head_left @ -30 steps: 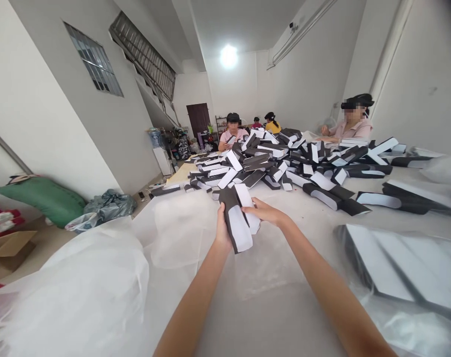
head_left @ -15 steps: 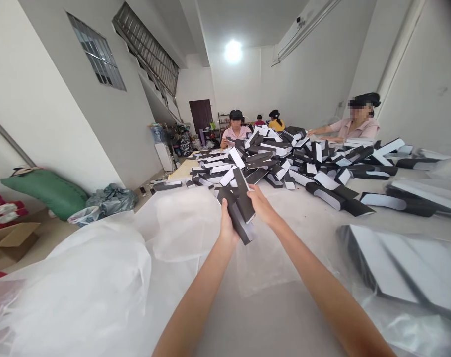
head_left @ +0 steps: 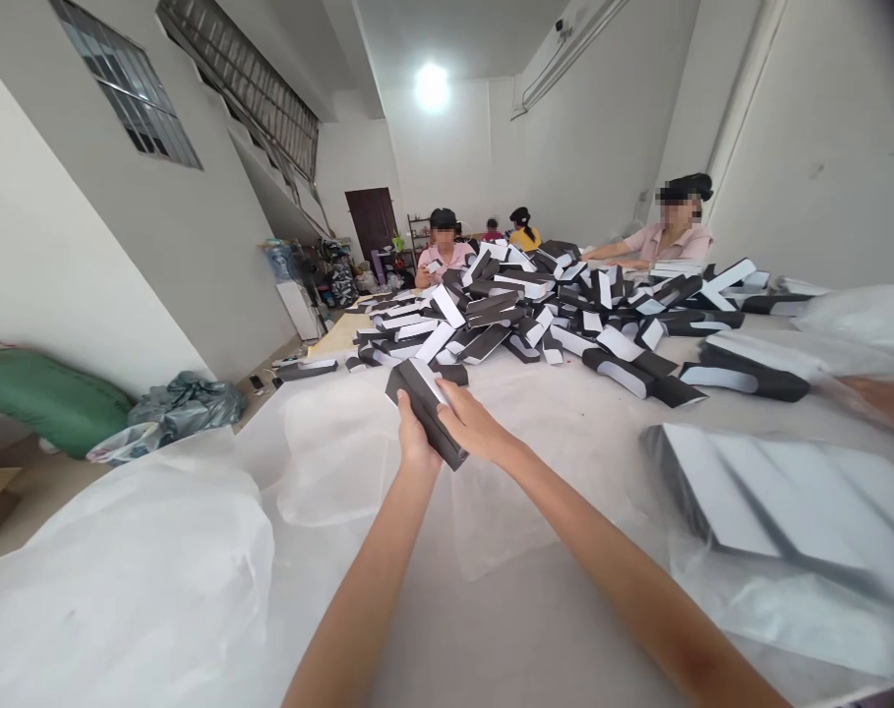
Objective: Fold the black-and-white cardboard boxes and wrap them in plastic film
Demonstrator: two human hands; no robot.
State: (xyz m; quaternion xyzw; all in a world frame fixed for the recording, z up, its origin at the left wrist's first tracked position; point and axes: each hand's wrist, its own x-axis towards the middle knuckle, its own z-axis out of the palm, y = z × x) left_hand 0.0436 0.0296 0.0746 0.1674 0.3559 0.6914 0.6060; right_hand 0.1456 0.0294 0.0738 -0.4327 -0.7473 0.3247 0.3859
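Note:
Both my hands hold one long black box with a white inside (head_left: pixel 422 404) above the table, tilted with its far end to the left. My left hand (head_left: pixel 414 442) grips it from below with the fingers wrapped round. My right hand (head_left: pixel 474 423) closes over its right side from above. Beyond it lies a big heap of the same black and white boxes (head_left: pixel 535 310), a short way from my fingers.
Thin white wrapping sheets (head_left: pixel 328 447) cover the table (head_left: pixel 506 610). A plastic bag of packed boxes (head_left: pixel 778 501) lies at the right. Several other people (head_left: pixel 441 251) sit at the far end and right side. Green and grey bags (head_left: pixel 188 398) lie on the floor at left.
The two box parts that my hands held apart have come together into one closed box. My hands and the box shifted slightly left, and the camera turned a little.

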